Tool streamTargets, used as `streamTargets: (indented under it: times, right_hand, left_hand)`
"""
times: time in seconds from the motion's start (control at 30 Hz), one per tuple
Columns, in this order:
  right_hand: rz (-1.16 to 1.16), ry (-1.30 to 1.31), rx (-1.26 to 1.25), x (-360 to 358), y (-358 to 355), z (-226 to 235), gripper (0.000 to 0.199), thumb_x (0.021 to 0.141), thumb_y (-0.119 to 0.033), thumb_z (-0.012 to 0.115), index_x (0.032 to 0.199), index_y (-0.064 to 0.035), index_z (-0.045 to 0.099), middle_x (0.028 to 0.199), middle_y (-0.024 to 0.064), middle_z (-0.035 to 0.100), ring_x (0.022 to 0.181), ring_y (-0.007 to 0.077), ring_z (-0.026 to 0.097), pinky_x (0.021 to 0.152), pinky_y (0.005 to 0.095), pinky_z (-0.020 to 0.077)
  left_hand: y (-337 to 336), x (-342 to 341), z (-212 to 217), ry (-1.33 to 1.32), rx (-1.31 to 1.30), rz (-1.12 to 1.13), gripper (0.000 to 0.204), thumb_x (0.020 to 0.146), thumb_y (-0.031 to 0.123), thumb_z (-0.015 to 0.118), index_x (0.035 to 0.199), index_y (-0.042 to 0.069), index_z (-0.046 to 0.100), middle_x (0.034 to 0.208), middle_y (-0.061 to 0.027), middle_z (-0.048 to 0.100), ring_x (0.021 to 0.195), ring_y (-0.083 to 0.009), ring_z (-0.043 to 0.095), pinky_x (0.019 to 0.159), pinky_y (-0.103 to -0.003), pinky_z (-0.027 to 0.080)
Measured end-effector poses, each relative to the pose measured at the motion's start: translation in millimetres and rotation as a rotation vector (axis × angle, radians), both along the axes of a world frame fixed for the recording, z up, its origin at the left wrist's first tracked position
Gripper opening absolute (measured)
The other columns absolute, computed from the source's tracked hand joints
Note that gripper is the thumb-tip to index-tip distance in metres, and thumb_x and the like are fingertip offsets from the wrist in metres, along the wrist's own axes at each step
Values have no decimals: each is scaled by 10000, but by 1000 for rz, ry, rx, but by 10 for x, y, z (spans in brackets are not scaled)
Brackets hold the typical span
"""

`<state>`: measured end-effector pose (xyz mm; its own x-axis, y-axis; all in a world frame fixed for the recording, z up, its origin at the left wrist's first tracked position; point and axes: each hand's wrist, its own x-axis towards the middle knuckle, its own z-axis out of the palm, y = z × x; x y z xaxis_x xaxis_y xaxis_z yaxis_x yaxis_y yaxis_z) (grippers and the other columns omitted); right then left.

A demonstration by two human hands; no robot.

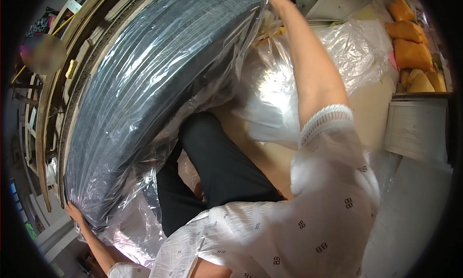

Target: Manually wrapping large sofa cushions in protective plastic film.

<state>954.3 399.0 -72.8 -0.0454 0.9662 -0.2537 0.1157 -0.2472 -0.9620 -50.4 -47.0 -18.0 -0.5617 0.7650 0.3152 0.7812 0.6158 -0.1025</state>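
Wooden frames are crowding the left side of the room, and orange bundles are sitting stacked toward the upper right, above a whitish box-like unit. Grey floor is showing along the lower right.

Between the frames and the person's legs, a long dark grey padded piece is slanting from the lower left up to the top edge of the view. Clear plastic film is covering it, running in fine creases along its length and catching bright glare. Loose film is bunching below its lower end and hanging along the side nearest the person.

The left hand is touching the lower left corner of the wrapped piece; whether its fingers are closing on the film or only pressing there, I cannot tell. The right forearm is stretching up past the piece's upper end, and the right hand is lying beyond the top edge of the view, so its state is not showing.

More clear plastic sheeting is lying crumpled beyond that forearm. The person is wearing a white patterned shirt and black trousers, one knee bending close beside the wrapped piece.
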Motion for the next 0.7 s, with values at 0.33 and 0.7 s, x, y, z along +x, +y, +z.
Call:
streamTargets:
  times: [0.33, 0.7]
  right_hand:
    - [-338, -1079, -459, -541, -1861, -2202, 372, 836, -373, 589, 997, -38, 592, 975, 141, 662, 914, 343, 631, 801, 445, 474]
    - [-739, 335, -56, 165, -3284, -1471, 162, 926, -94, 442, 1039, -18, 529, 903, 117, 645, 813, 204, 647, 723, 292, 502]
  left_hand:
    - [-274, -186, 111, 33, 41, -107, 539, 944, 394, 379, 1177, -67, 536, 1173, -291, 537, 1097, -423, 496, 967, -428, 365]
    - [2, -186, -34, 15, 18, -47, 549, 931, 413, 397, 1167, -58, 551, 1171, -276, 548, 1094, -413, 515, 956, -425, 385]
